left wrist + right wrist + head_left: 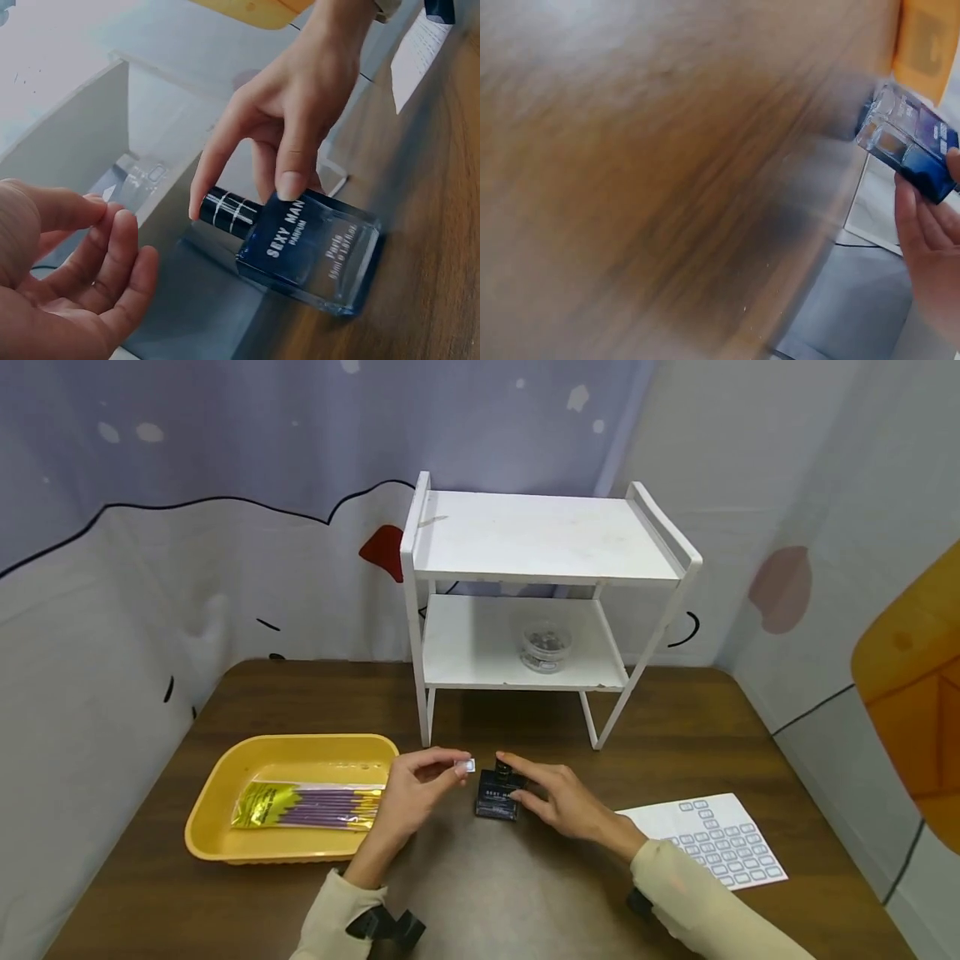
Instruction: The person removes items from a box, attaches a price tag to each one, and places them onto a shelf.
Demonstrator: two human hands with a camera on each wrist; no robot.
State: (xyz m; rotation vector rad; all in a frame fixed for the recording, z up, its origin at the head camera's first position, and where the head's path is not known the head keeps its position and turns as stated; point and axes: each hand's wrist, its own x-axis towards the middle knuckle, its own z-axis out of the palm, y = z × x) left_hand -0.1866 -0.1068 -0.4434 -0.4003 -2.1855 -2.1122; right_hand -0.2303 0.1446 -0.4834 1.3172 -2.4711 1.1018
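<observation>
A small white sticker with a blue border [467, 766] is pinched between the thumb and forefinger of my left hand [420, 785]. Just to its right, my right hand [558, 797] grips a dark blue glass perfume bottle [495, 800]. In the left wrist view the bottle [307, 251] reads SEXY MAN, my right thumb lies on its front and the forefinger reaches the black cap [227, 211]. The right wrist view catches the bottle's clear base [889, 120] at the right edge, with fingers [919, 214] behind it.
A yellow tray [292, 852] holding a packet of purple and yellow pencils [322, 806] stands on the left. A sheet of blue-bordered stickers [723, 839] lies at the right. Behind the hands is a white two-tier shelf [540, 539], with a clear round tub [545, 647] on its lower level.
</observation>
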